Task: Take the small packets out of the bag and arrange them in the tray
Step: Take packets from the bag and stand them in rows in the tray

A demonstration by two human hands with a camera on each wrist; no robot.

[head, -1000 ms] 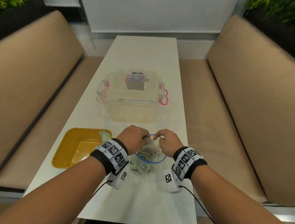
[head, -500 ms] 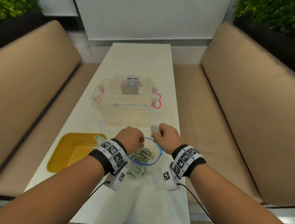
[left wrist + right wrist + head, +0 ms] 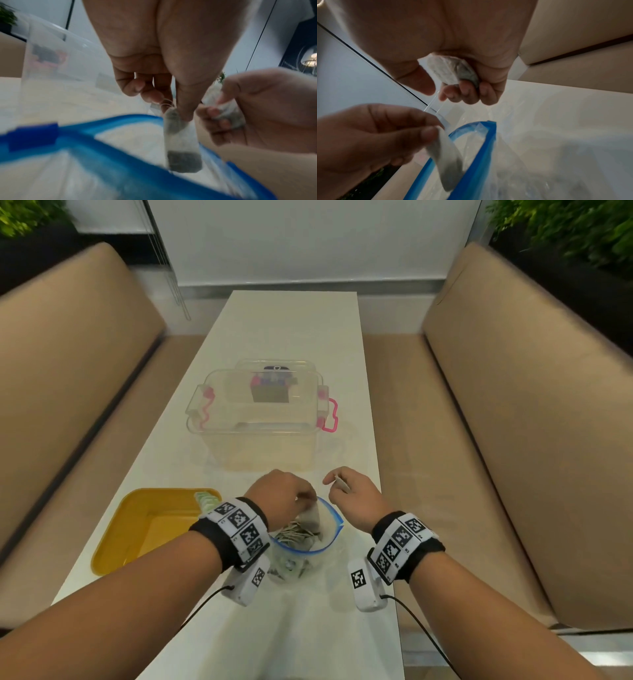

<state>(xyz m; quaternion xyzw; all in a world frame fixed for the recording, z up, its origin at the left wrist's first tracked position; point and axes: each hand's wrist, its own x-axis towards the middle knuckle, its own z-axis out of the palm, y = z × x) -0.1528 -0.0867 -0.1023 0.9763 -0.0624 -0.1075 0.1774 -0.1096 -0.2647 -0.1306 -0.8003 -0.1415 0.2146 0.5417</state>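
A clear zip bag [image 3: 329, 529] with a blue rim stands open on the white table, with several small packets [image 3: 294, 537] inside. My left hand [image 3: 284, 494] pinches the top of one packet [image 3: 181, 143], which hangs over the bag's mouth [image 3: 106, 136]. My right hand [image 3: 352, 494] is just right of the bag and grips another packet [image 3: 453, 71] in curled fingers. The yellow tray [image 3: 144, 529] lies to the left, with a few packets [image 3: 205, 499] at its far right corner.
A clear storage box [image 3: 260, 419] with pink latches stands just beyond the bag. Tan bench seats [image 3: 513, 405] run along both sides of the narrow table [image 3: 294, 323].
My left hand has lifted a packet out of the bag's mouth. My right hand, still holding its packet, has drawn slightly right, away from the bag.
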